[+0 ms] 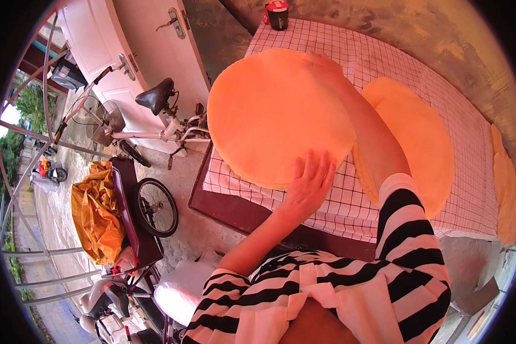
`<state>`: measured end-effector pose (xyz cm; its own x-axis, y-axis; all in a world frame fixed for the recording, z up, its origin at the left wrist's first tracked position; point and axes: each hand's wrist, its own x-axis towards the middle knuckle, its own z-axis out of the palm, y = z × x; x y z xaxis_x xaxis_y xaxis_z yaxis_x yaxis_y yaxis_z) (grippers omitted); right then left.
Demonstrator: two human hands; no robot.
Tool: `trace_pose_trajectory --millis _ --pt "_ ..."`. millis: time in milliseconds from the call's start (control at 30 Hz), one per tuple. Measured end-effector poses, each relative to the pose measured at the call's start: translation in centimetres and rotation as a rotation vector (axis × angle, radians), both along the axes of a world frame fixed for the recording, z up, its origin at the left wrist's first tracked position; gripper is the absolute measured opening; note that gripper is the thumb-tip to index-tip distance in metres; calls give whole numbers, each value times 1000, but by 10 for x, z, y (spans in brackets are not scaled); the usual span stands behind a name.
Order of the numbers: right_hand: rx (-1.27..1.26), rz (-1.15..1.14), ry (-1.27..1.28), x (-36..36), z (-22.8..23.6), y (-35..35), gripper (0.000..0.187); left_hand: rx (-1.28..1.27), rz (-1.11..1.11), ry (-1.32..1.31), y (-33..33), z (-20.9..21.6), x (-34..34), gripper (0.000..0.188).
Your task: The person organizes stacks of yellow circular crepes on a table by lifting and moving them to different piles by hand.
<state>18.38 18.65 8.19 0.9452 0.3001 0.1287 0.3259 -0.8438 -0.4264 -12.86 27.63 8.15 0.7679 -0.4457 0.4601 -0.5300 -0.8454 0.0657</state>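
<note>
A big round orange piece, flat and soft-looking like a plush pad or cushion cover [269,109], lies on the checked tablecloth [350,212] in front of me. My left hand [313,180] rests flat on its near edge, fingers stretched and slightly apart. At the far right edge of the same piece, my right hand [325,71] lies with its fingers extended over the rim. Beyond my right forearm is a second pile of round orange pieces [421,149], partly hidden by that arm. Neither hand is closed round anything.
A dark cup with a red lid [278,17] stands at the table's far end. More orange material [503,183] hangs at the right edge. To the left are a white bicycle [166,129], a cart with an orange cover [97,212], a parked scooter [106,298] and white doors [155,51].
</note>
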Motion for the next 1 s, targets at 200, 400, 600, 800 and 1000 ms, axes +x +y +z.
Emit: trace_pose_trajectory --millis 200,400,600,800,1000 --pt "-69 5 173 -16 25 -5 66 -364 271 -153 49 23 -15 56" --pt "-31 66 288 -5 30 -9 61 -1127 576 -2 104 -26 2 63" --pt "262 128 334 17 23 -24 57 -1396 623 -7 96 -15 20 64" --pt "308 163 308 17 7 -27 56 -1182 687 -40 96 -32 24 61" --pt "245 137 282 19 6 -20 53 -1008 701 -48 104 -39 27 55"
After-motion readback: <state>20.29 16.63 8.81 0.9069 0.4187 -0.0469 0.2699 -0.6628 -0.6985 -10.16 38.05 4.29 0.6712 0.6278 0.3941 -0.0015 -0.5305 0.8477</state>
